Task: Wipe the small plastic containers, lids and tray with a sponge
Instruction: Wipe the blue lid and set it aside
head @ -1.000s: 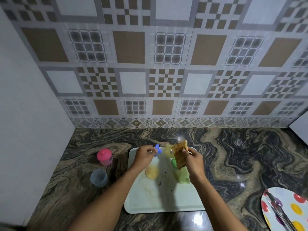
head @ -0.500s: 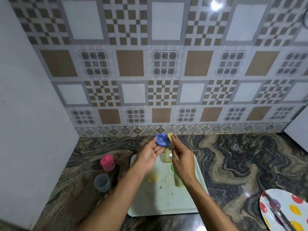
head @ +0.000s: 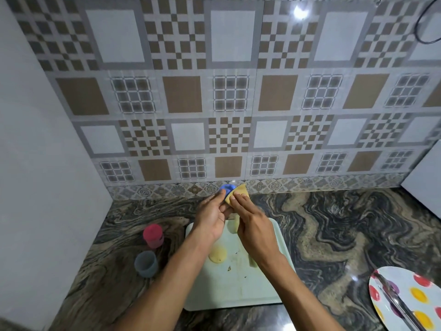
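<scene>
Our left fingers [head: 218, 196] pinched a blue lid [head: 228, 188], right fingers [head: 239, 199] gripped a yellow sponge [head: 241, 191] against it; our arms half-hid the tray [head: 238, 291]

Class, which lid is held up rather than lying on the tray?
The blue lid, pinched in the left hand; the yellow lid lies on the tray.

Polka-dot plate [head: 403, 275] with a metal utensil [head: 394, 300] on it, lower right on the marble counter [head: 346, 223], tiled wall [head: 233, 103] up top.
</scene>
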